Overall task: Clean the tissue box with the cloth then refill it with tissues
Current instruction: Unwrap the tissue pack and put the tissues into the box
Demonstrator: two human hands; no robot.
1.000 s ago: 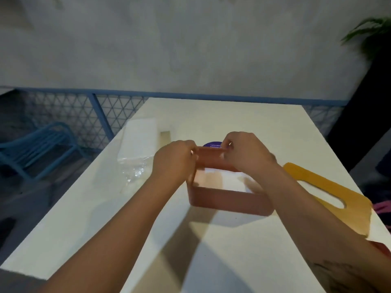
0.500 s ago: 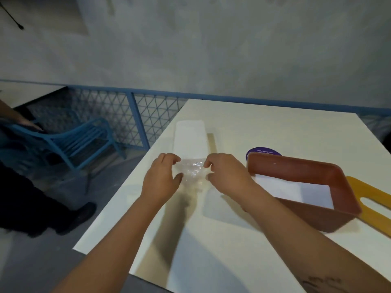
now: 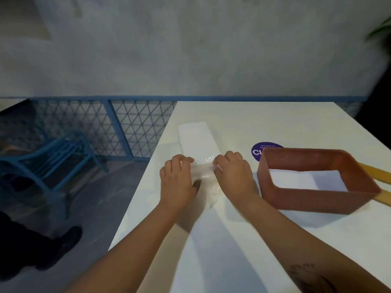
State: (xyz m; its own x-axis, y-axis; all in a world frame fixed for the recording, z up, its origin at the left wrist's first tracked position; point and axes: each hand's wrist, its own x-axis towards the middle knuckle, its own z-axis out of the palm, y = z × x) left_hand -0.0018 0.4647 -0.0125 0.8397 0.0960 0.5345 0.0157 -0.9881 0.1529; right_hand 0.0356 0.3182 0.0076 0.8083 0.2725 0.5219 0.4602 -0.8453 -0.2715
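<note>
Left of the box (image 3: pixel 313 200), on the table (image 3: pixel 232 256), the clear wrapper (image 3: pixel 204 168) of the pack (image 3: pixel 197 140) is held at its near, loose end by both hands. The left hand (image 3: pixel 178 179) and the right hand (image 3: pixel 233 173) are each curled on the film, fingers narrow and pinching, with the film drawn taut between them.

The step in hand is judged to be opening the wrapper so that tissues can be taken out. It is best done with a short, even sideways pull while the pack is left flat, so that the stack is not dragged or crumpled. Thin film is likely to stretch before it tears, so a grip closer to the seam may be needed.

The pack lies beyond the hands, left of the box and running farther back. The box stands open-topped, and white shows inside, though whether that is tissue cannot be told. A sticker (image 3: pixel 257 151) is seen just behind the box's left corner, and a lid (image 3: pixel 376 173) at its right.
</note>
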